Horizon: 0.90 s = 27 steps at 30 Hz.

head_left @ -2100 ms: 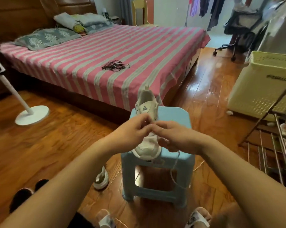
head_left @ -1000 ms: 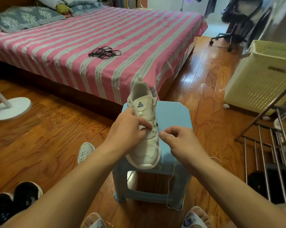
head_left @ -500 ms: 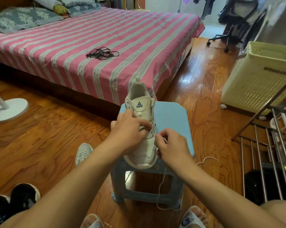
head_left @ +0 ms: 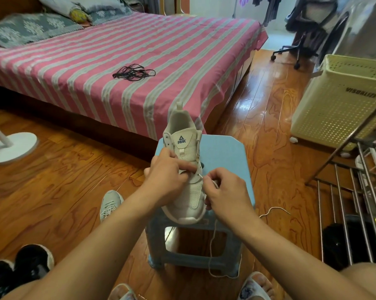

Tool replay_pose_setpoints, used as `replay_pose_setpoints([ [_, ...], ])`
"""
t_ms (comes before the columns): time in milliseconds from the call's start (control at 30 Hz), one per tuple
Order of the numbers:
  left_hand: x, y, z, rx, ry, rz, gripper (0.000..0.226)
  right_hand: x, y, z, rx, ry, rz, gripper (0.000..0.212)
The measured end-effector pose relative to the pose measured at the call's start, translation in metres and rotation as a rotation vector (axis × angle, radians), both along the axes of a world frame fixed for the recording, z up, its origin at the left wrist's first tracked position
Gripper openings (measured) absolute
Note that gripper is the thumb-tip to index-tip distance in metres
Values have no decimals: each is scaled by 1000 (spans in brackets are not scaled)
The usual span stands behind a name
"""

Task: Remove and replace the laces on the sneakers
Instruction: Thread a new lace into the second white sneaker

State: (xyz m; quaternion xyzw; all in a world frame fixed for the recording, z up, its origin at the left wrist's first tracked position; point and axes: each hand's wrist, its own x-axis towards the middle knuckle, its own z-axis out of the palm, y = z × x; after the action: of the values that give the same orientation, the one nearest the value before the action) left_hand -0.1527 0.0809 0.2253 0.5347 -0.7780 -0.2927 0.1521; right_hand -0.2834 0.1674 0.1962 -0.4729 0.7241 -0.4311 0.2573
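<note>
Sneaker, white, toe-near on blue stool; left hand grips its eyelet row, right hand, drawn back in since a second ago, pinches white lace trailing below stool: unlacing midway; black laces on bed beyond stool

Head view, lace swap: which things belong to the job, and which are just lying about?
Job: white sneaker on the blue stool, white lace, left hand, right hand, black laces on the bed, second sneaker.
Lying about: laundry basket, fan base, black shoes, office chair.
</note>
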Motion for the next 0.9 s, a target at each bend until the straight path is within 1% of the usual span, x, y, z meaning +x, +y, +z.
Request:
replay_pose_setpoints([
  [100,0,0,1,6,13,2,15,0,-3,2,41,21,36,18],
  [233,-1,1,2,15,11,1,17,-3,-8,-1,42,12,-40,19],
  [367,-1,-1,1,15,15,-10,22,-1,-13,-5,46,0,-60,19],
  [533,-2,-4,0,-30,3,-22,21,4,-18,-6,38,127,-37,17],
  [633,-1,-11,5,-38,23,-84,25,0,-21,-6,56,96,-12,15],
  [700,0,-15,8,-54,41,-128,22,-2,-22,-6,57,77,6,13],
  [767,-2,-16,8,-94,24,-136,12,-2,-21,-5,60,158,38,11],
  [833,-6,-14,5,-121,10,-106,9,-4,-19,-3,53,273,57,10],
  [867,-7,-13,5,-130,11,-80,8,-5,-19,-2,28,304,55,11],
  [900,-9,-10,5,-147,12,-55,7,-8,-18,0,-14,314,58,17],
])
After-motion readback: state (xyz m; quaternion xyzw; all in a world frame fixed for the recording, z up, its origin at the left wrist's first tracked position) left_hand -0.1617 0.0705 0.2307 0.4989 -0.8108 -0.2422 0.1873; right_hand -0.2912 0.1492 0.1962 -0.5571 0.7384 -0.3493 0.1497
